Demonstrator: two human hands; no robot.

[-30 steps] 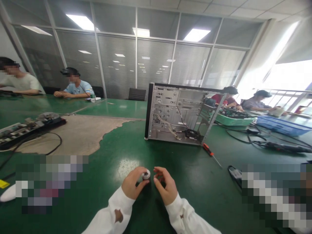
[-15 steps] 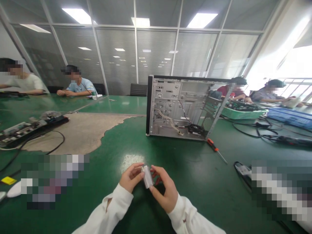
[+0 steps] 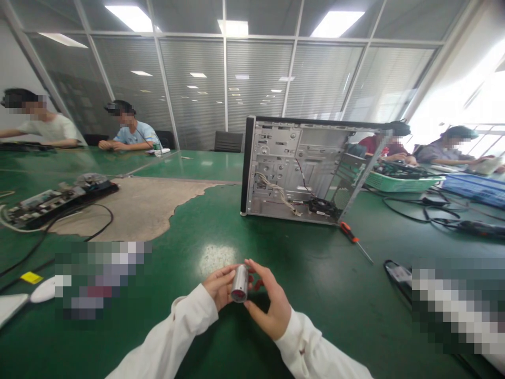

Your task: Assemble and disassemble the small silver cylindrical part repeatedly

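A broad green table with a glossy surface (image 3: 205, 221) fills the lower part of the view. On it stands a big, box-shaped computer case of silver-grey metal with a black front panel (image 3: 311, 179), its open side facing the wearer; it sits beyond both hands and toward the right. Past its right end is a green plastic basket heaped with dark parts (image 3: 398, 183). A slim screwdriver with an orange-and-black handle and a metal shaft (image 3: 349, 232) lies by the case's lower right corner, well apart from the hands.

The bare left hand, coming out of a white sleeve (image 3: 219, 287), is narrowed, its fingers against the left side of a small, shiny silver metal cylinder (image 3: 240, 284). The bare right hand (image 3: 274, 305) is more widely spread: forefinger near the cylinder's far end, thumb near its lower edge; I cannot tell whether either presses on it.

The cylinder is between the two hands, nearer the left palm. Its long axis runs roughly away from the wearer, toward the case's side of the table, with the round, reddish end facing back and tipped slightly left.
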